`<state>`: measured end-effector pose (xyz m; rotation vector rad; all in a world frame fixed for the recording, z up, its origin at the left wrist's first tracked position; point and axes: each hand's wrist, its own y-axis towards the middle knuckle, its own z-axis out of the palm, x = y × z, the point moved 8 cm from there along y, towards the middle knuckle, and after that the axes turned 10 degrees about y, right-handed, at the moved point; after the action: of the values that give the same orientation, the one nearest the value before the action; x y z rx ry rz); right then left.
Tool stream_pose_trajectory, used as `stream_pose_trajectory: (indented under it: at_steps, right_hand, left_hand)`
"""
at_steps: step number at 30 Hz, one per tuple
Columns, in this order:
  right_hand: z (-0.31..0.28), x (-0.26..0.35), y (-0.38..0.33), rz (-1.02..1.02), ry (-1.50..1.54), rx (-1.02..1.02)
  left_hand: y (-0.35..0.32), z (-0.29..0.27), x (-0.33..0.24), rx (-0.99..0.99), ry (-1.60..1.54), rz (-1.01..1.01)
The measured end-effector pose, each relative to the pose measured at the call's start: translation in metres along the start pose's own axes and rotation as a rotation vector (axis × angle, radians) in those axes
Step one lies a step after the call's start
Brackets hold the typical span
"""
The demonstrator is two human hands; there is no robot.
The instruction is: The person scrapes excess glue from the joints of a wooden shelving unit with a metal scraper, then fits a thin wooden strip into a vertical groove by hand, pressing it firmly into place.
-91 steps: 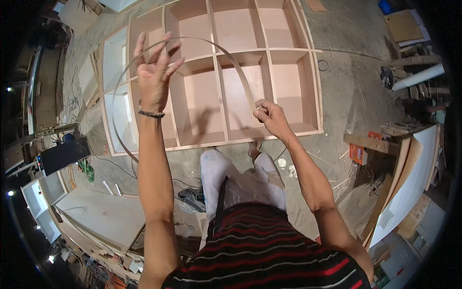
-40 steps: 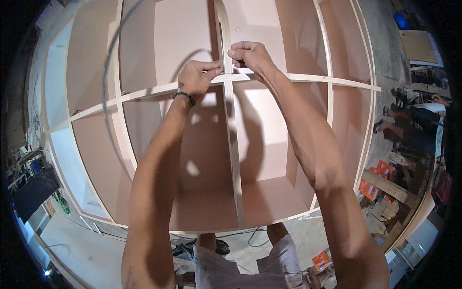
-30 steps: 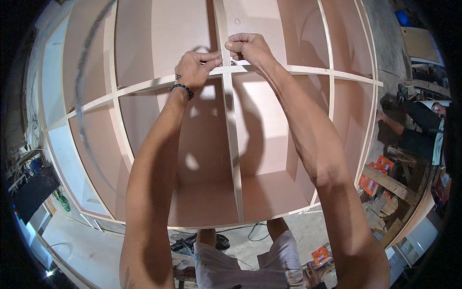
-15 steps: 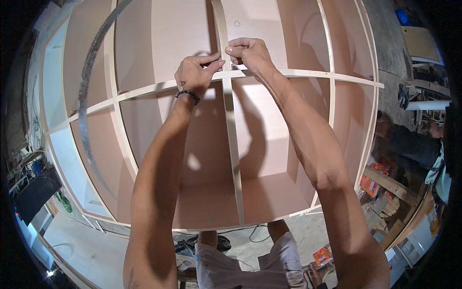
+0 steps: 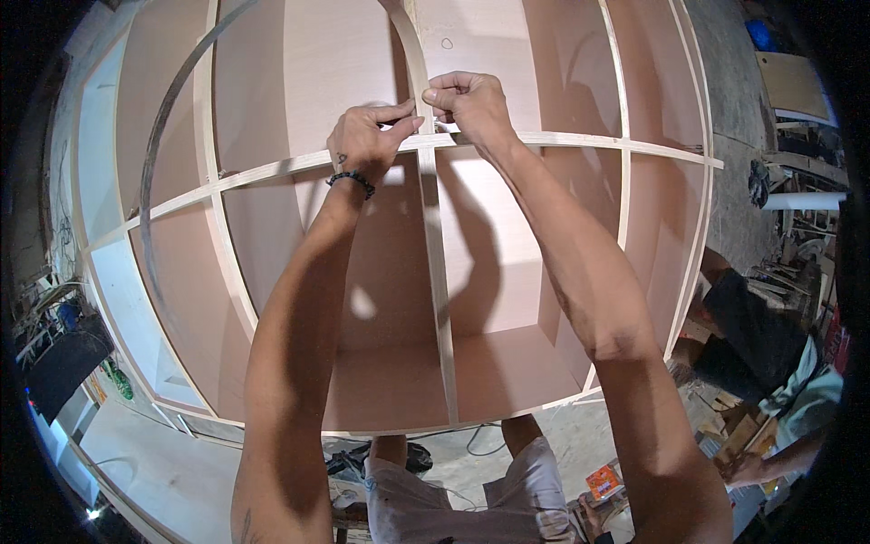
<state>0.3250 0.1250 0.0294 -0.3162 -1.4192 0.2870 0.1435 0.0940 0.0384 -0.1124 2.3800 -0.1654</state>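
Note:
A wooden cabinet frame (image 5: 308, 161) with pinkish-brown compartments lies before me. Along its central divider runs a thin, pale, flexible edging strip (image 5: 409, 36), bowed away from the divider edge toward the far side. My left hand (image 5: 367, 136), wearing a dark beaded bracelet (image 5: 352, 184), pinches the strip's left side just beyond the crossing of the rails. Opposite it, my right hand (image 5: 471, 102) is closed with thumb and forefinger at the strip's right side. The strip's end between the fingers is partly hidden.
A dark, blurred band (image 5: 152, 159) arcs over the left compartments. Another person (image 5: 748, 313) is at the right beside scrap wood and an orange box (image 5: 604, 482). A pale panel (image 5: 154, 462) lies lower left; cables (image 5: 485, 440) run over the floor near my legs.
The edging strip now bows farther left from the divider, and the dark band has shifted left. My hands stay almost in place. The other person at the right has moved nearer.

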Motion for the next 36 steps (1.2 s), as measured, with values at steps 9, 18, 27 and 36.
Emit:
stream_pose_trajectory:
  at_steps: [9,18,27,36]
  right_hand:
    - [-0.002,-0.003,0.0,-0.012,-0.011,-0.027]
    - [-0.004,-0.003,0.0,-0.035,-0.103,-0.057]
    - [-0.005,-0.001,-0.002,-0.08,-0.163,-0.068]
    - [-0.009,-0.009,0.004,-0.164,-0.163,-0.065]
  left_hand:
    - [-0.002,-0.001,-0.005,0.008,0.046,-0.015]
    - [-0.002,-0.001,-0.006,0.064,0.049,-0.032]
    - [-0.001,0.003,-0.001,0.094,0.068,-0.052]
    - [-0.001,0.004,-0.003,0.053,0.056,-0.042]
